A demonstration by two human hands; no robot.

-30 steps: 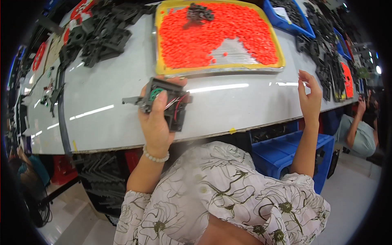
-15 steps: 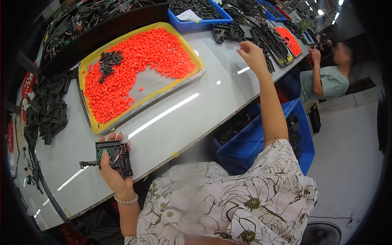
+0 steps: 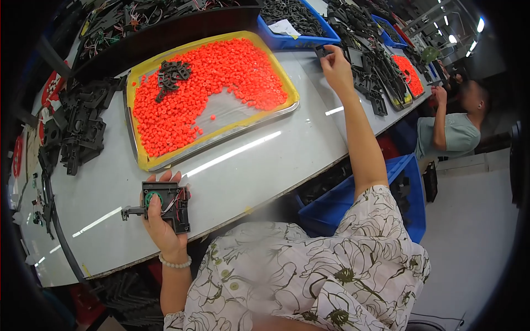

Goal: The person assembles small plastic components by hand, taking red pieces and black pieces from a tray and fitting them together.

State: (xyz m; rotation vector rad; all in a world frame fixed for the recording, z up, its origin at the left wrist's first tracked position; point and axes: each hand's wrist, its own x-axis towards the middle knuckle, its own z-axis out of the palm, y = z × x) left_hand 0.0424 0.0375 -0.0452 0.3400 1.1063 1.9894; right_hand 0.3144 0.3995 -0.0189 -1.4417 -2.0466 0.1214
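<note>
Black fan housing (image 3: 167,207) beside orange-pellet tray (image 3: 142,161).

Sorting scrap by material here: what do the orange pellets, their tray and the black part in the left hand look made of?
The orange pellets look like matte plastic or rubber: uniform colour, no glint. The tray seems metal, with a shiny silvery rim under a yellow lining. The black part in the left hand looks like dull moulded plastic, with thin wires and a green round piece.

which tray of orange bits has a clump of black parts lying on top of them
The big yellow-rimmed tray in front of the person: a clump of black parts lies on its orange bits. The smaller tray far right shows none.
</note>
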